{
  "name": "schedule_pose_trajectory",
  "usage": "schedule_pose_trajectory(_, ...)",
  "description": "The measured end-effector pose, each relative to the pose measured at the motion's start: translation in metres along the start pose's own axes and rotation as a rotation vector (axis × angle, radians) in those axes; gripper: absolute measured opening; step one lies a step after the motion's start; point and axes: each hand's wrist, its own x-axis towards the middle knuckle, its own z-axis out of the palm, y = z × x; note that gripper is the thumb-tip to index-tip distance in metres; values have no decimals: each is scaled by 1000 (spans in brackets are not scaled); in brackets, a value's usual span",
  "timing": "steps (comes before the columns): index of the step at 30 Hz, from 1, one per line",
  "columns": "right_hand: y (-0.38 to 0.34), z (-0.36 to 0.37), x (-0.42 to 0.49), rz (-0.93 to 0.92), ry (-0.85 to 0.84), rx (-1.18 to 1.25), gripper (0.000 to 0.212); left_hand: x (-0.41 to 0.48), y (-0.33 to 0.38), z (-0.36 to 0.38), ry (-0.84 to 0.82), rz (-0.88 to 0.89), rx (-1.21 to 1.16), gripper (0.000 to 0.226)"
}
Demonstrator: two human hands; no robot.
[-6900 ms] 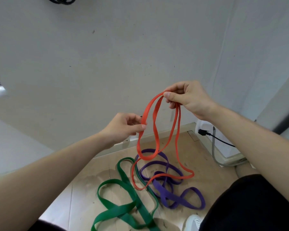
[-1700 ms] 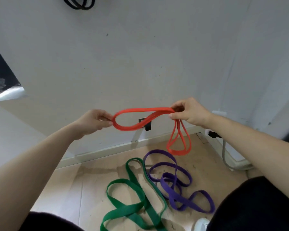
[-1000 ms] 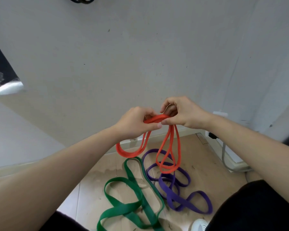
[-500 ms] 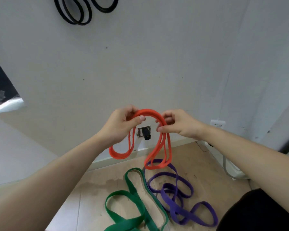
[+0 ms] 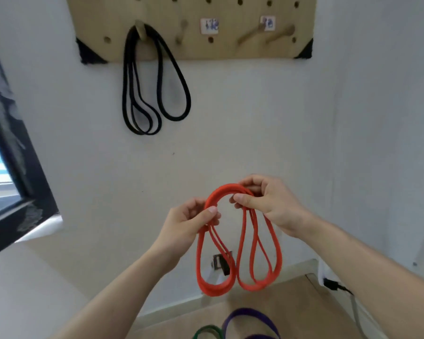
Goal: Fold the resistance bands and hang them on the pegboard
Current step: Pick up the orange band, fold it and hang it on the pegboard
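Left hand (image 5: 186, 222), thumb and fingers pinched shut on the left side of the folded orange band (image 5: 240, 241). Right hand (image 5: 269, 204), likewise closed, thumb against forefinger, gripping the right side of the same band. Between the two grips the band arches upward in stacked strands; below each hand it hangs in a cluster of loops, the two clusters side by side and touching near their lower ends. The band is held in the air, below and to the right of the black band (image 5: 154, 94). The black band hangs folded from a wooden peg (image 5: 140, 29) at the left of the pegboard (image 5: 230, 47), which is mounted on the white wall (image 5: 230, 133). Further pegs to the right carry nothing. Directly below the orange band, on the floor (image 5: 304, 311), lie parts of a purple band (image 5: 250, 319) and, to its left, a green band (image 5: 207, 332).
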Motion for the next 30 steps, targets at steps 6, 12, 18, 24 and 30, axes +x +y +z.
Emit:
schedule_pose_trajectory(6, -71, -3, 42, -139, 53, -79, 12, 29, 78, -16, 94, 153, 40, 12)
schedule_pose_trajectory(12, -141, -7, 82, -215, -30, -344, 14, 56, 153, -51, 194, 313, 155, 10)
schedule_pose_trajectory(18, -195, 5, 129, -255, -76, -445, 19, 84, 205, -88, 262, 398, 225, 12)
schedule_pose_trajectory(24, -241, -2, 178, -363, 25, -461, 17, 118, 241, -103, 326, 487, 292, 12)
schedule_pose_trajectory(30, -271, -16, 222, -340, 84, -428, 22, 152, 282, -100, 474, 648, 715, 14)
